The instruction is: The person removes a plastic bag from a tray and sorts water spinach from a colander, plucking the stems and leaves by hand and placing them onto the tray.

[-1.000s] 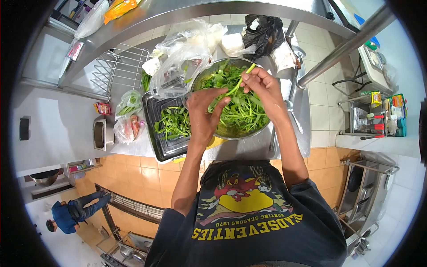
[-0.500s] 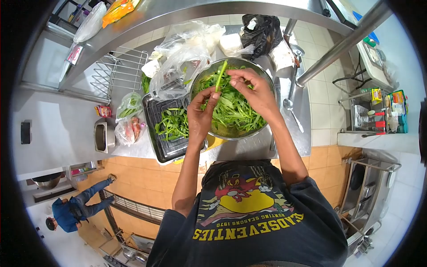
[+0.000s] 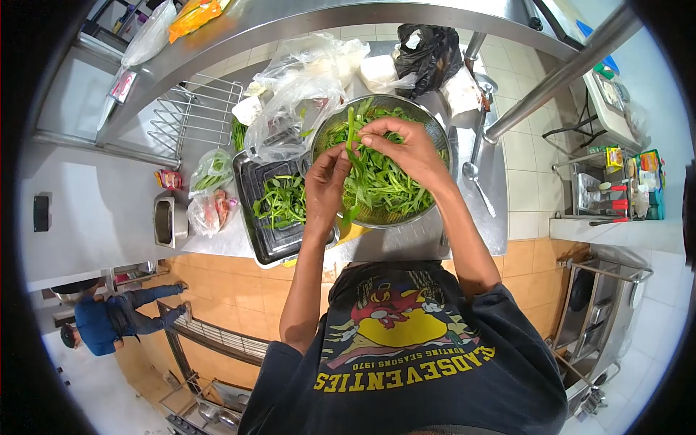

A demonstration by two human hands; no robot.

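The kitchen floor has tan tiles (image 3: 235, 279) near the person and pale tiles (image 3: 522, 156) past the table. A person in blue (image 3: 109, 322) is at the lower left. The shiny metal table (image 3: 478, 232) has a metal shelf (image 3: 341, 16) above it, with an orange bag (image 3: 194, 18) on top.

The dark shirt (image 3: 406, 391) has yellow words that look upside down. I can read "ADSEVENTIES" and, in small letters, "SEASONS 1970". Bright packs (image 3: 647, 174) sit at the right, but their words are too small to read.

The left hand (image 3: 325, 183) pinches a green stem (image 3: 351, 129) between thumb and finger. The stem points up over the round mesh bowl (image 3: 395, 220). The right hand (image 3: 407, 146) has its thumb and finger close together by the stem; I cannot tell if they grip it. Lots of leafy greens (image 3: 388, 183) lie in the bowl.

On the left, a black tray (image 3: 279, 248) holds more greens (image 3: 281, 201). A clear bag (image 3: 293, 123), a black bag (image 3: 428, 61) and a spoon (image 3: 477, 183) lie around the bowl.
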